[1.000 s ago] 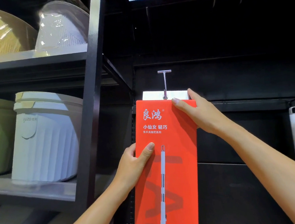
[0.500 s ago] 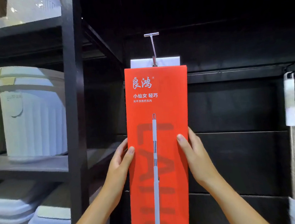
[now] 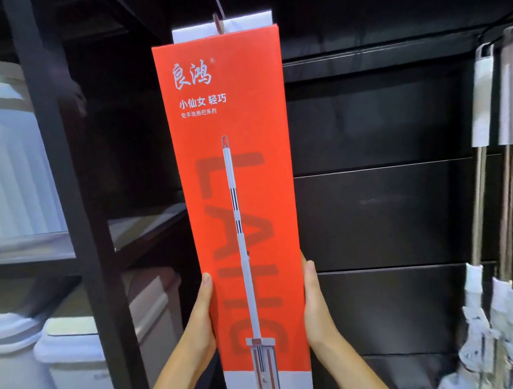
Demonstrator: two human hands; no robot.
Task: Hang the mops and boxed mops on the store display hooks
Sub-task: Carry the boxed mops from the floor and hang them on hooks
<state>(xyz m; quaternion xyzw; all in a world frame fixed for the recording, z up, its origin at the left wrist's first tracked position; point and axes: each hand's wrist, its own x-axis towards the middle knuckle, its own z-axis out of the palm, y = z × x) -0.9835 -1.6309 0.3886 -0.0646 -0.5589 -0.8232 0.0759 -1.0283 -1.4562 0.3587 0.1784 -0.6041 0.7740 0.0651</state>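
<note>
Before black wall panels (image 3: 381, 217), left hand (image 3: 202, 323) and right hand (image 3: 317, 313) grip the hanging mop box (image 3: 242, 118).

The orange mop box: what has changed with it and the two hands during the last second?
The right hand left the top of the orange mop box beside the hook and slid down; the left hand slid down too. Both now hold it by its lower side edges. Unchanged: its white tab stays on the hook.

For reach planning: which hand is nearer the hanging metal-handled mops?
Right. The right hand holds the right edge of the tall orange cardboard box, toward the metal-handled mops; the left hand holds its left edge, farther off.
</note>
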